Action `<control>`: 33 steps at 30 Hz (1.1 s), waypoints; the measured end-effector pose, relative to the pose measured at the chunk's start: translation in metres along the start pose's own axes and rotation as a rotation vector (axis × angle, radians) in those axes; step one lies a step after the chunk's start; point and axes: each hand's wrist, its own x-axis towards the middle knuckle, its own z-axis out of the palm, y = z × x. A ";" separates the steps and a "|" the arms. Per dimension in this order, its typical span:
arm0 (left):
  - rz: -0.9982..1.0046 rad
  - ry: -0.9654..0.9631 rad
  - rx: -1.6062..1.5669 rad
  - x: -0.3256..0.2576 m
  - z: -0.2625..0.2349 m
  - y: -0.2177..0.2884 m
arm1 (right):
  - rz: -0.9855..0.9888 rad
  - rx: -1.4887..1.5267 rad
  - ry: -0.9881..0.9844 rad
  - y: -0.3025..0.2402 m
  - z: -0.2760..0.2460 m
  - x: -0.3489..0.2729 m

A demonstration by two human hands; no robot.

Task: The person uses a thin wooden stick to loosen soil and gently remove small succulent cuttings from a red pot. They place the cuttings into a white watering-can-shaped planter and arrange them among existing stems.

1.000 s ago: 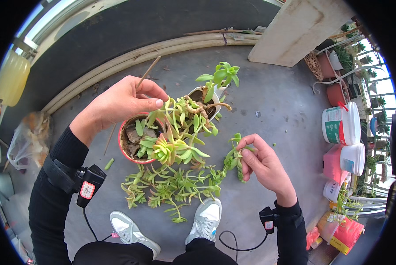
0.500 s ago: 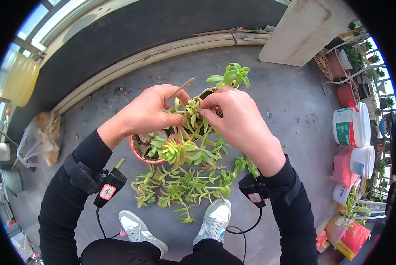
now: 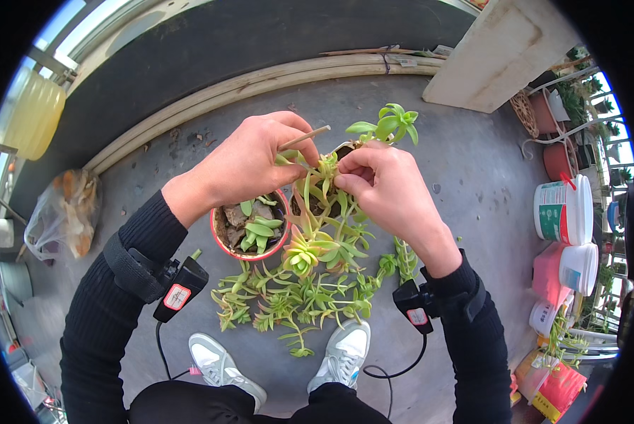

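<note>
My left hand (image 3: pixel 249 159) grips a thin wooden stick (image 3: pixel 304 137) and hovers over a red round pot (image 3: pixel 226 244) filled with soil and green succulents (image 3: pixel 260 227). My right hand (image 3: pixel 387 187) pinches a succulent cutting (image 3: pixel 325 169) over a second pot just right of the red one; that pot is mostly hidden by leaves and fingers. Both hands meet above the pots. A taller green rosette (image 3: pixel 393 121) rises behind my right hand. Loose succulent cuttings (image 3: pixel 295 300) lie on the grey floor in front of the pots, near my white shoes (image 3: pixel 341 353).
White and pink plastic buckets (image 3: pixel 564 212) stand at the right, with potted plants and a wire rack behind. A plastic bag (image 3: pixel 66 208) lies at the left near a yellow container (image 3: pixel 34 109). A wooden beam (image 3: pixel 260 81) and a pale slab (image 3: pixel 501 53) border the far side.
My right hand came up from the cuttings on the floor to the pots and now pinches a cutting there. My left hand stayed above the pots with the stick.
</note>
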 end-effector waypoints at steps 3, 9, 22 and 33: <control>0.013 0.028 -0.033 0.002 0.003 -0.008 | 0.035 0.049 0.022 0.001 0.001 -0.001; 0.035 0.083 -0.027 0.003 0.011 -0.018 | 0.046 0.134 0.030 0.006 0.003 -0.002; 0.093 0.128 0.010 -0.011 0.012 -0.007 | 0.036 0.181 0.065 0.013 0.006 -0.004; -0.031 0.194 -0.128 -0.003 0.024 -0.032 | 0.121 0.364 0.007 0.021 0.004 -0.004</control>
